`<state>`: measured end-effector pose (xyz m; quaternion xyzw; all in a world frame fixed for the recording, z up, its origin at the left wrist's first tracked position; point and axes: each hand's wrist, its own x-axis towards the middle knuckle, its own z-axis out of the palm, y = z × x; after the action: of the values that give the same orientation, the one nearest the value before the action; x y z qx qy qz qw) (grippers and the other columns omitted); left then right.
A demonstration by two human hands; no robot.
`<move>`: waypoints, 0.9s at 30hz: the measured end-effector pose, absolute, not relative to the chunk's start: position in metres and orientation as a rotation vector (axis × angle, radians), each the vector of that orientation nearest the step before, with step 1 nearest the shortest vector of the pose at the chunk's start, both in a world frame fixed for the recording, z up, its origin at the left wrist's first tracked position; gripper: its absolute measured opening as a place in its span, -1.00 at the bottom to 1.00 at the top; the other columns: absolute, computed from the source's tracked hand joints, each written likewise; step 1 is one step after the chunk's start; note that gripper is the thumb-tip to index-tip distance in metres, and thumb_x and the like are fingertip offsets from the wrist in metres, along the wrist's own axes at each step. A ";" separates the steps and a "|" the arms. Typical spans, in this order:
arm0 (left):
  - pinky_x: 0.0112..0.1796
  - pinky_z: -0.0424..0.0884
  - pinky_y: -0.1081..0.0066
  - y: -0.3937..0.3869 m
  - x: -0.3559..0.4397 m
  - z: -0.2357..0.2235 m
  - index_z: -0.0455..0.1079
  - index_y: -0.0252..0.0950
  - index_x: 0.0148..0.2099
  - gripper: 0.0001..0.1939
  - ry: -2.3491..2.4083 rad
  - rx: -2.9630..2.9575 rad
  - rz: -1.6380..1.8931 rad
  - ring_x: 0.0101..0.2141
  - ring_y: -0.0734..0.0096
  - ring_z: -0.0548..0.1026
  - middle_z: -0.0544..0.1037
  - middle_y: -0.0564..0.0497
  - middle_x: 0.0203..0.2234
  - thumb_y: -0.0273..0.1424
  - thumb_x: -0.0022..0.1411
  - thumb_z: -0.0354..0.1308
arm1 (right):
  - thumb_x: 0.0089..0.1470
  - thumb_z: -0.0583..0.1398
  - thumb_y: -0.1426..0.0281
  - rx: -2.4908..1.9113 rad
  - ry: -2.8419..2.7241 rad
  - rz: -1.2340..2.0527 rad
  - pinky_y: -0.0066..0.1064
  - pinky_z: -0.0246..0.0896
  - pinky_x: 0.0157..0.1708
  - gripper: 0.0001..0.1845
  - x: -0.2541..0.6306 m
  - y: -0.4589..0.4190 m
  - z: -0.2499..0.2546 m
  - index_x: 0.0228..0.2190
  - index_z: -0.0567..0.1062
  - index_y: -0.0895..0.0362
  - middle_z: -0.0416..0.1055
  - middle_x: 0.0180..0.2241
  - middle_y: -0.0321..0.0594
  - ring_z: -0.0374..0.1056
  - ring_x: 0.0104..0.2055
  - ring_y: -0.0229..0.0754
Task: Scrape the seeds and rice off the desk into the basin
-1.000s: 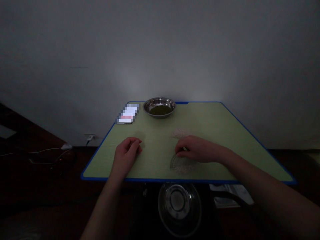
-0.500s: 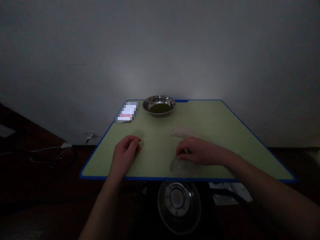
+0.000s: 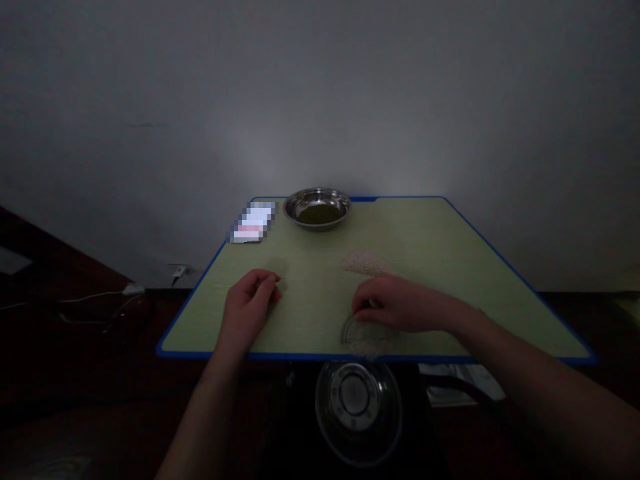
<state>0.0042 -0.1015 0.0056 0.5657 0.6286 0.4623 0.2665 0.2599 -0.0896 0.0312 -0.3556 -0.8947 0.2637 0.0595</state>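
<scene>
My right hand (image 3: 380, 301) is closed on the upper edge of a clear plastic protractor (image 3: 350, 331), which has a curved, marked left side. Pale, rice-like grains (image 3: 371, 347) lie at and under the protractor, reaching the table's front edge. Beyond my knuckles is a second pile of pale grains (image 3: 364, 261). A metal bowl (image 3: 357, 440) sits below that edge, under the protractor. My left hand (image 3: 250, 303) rests on the table with its fingers curled together, and I see nothing in it.
On the green, blue-edged table (image 3: 425, 233), a steel bowl (image 3: 342, 225) of small green grains stands at the back. A pixelated phone (image 3: 254, 221) lies to its left. A plug (image 3: 179, 271) and white cables (image 3: 133, 290) are by the wall at left.
The grains beside the protractor now extend a little farther over the table's front edge. Both hands keep nearly the same place, and the view has shifted slightly.
</scene>
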 end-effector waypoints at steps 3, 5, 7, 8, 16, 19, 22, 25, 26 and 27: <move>-0.48 0.27 0.43 -0.101 0.003 0.004 0.41 -0.25 -0.39 -0.83 1.699 1.516 1.243 -0.57 0.43 0.35 0.40 0.12 -0.66 -0.28 0.12 0.06 | 0.11 0.19 0.45 -1.065 -2.706 0.828 -0.43 0.15 -0.36 -0.85 0.260 -0.090 0.031 -0.34 0.59 0.19 0.52 -0.38 -0.18 0.37 -0.37 -0.24; -0.46 0.28 0.43 -0.101 0.003 0.003 0.40 -0.25 -0.40 -0.83 1.696 1.528 1.245 -0.55 0.43 0.35 0.40 0.12 -0.66 -0.29 0.13 0.06 | 0.11 0.19 0.45 -1.060 -2.698 0.842 -0.43 0.15 -0.35 -0.85 0.260 -0.090 0.032 -0.34 0.59 0.20 0.53 -0.38 -0.17 0.37 -0.36 -0.24; -0.43 0.30 0.43 -0.101 0.003 0.004 0.40 -0.24 -0.41 -0.84 1.692 1.545 1.245 -0.54 0.42 0.37 0.41 0.12 -0.65 -0.31 0.13 0.06 | 0.10 0.20 0.45 -1.062 -2.695 0.844 -0.43 0.15 -0.35 -0.86 0.261 -0.090 0.032 -0.35 0.59 0.20 0.53 -0.38 -0.17 0.37 -0.37 -0.24; -0.43 0.31 0.43 -0.101 0.003 0.005 0.40 -0.24 -0.41 -0.84 1.694 1.547 1.243 -0.54 0.42 0.37 0.41 0.12 -0.65 -0.31 0.13 0.06 | 0.10 0.20 0.45 -1.063 -2.698 0.849 -0.43 0.14 -0.35 -0.86 0.261 -0.090 0.032 -0.35 0.59 0.20 0.53 -0.39 -0.17 0.37 -0.37 -0.24; -0.45 0.31 0.43 -0.102 0.004 0.007 0.40 -0.24 -0.42 -0.83 1.705 1.544 1.244 -0.54 0.41 0.38 0.41 0.12 -0.66 -0.31 0.13 0.06 | 0.09 0.20 0.47 -1.034 -2.694 0.876 -0.43 0.14 -0.38 -0.87 0.259 -0.091 0.031 -0.37 0.58 0.21 0.52 -0.41 -0.19 0.36 -0.39 -0.24; -0.45 0.31 0.43 -0.102 0.004 0.006 0.40 -0.24 -0.41 -0.83 1.703 1.535 1.241 -0.54 0.41 0.39 0.41 0.11 -0.65 -0.30 0.13 0.06 | 0.09 0.20 0.47 -1.021 -2.690 0.885 -0.44 0.14 -0.39 -0.87 0.259 -0.091 0.030 -0.38 0.58 0.22 0.52 -0.42 -0.19 0.35 -0.40 -0.25; -0.46 0.30 0.43 -0.102 0.004 0.005 0.41 -0.24 -0.40 -0.83 1.707 1.530 1.242 -0.54 0.42 0.38 0.42 0.11 -0.65 -0.29 0.13 0.07 | 0.09 0.19 0.48 -0.994 -2.691 0.897 -0.45 0.13 -0.40 -0.87 0.260 -0.091 0.030 -0.38 0.58 0.21 0.51 -0.43 -0.20 0.35 -0.41 -0.26; -0.47 0.30 0.44 -0.102 0.004 0.006 0.41 -0.24 -0.40 -0.83 1.711 1.528 1.237 -0.55 0.42 0.38 0.42 0.12 -0.65 -0.29 0.12 0.07 | 0.10 0.19 0.48 -1.002 -2.690 0.918 -0.45 0.13 -0.40 -0.86 0.260 -0.091 0.030 -0.37 0.58 0.21 0.51 -0.43 -0.21 0.34 -0.42 -0.27; -0.47 0.30 0.44 -0.102 0.004 0.006 0.40 -0.24 -0.41 -0.83 1.707 1.530 1.236 -0.55 0.42 0.38 0.42 0.12 -0.65 -0.29 0.12 0.07 | 0.10 0.19 0.47 -1.010 -2.691 0.920 -0.45 0.14 -0.40 -0.86 0.261 -0.091 0.030 -0.37 0.58 0.21 0.51 -0.42 -0.21 0.35 -0.41 -0.26; -0.46 0.30 0.44 -0.102 0.004 0.006 0.40 -0.24 -0.41 -0.83 1.703 1.533 1.238 -0.55 0.42 0.38 0.42 0.12 -0.65 -0.29 0.12 0.07 | 0.10 0.19 0.46 -1.019 -2.689 0.916 -0.45 0.14 -0.39 -0.86 0.261 -0.091 0.030 -0.36 0.58 0.21 0.52 -0.42 -0.20 0.35 -0.40 -0.26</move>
<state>0.0037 -0.1018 0.0057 0.5675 0.6305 0.4583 0.2654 0.2609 -0.0913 0.0299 -0.3369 -0.8893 0.3031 0.0618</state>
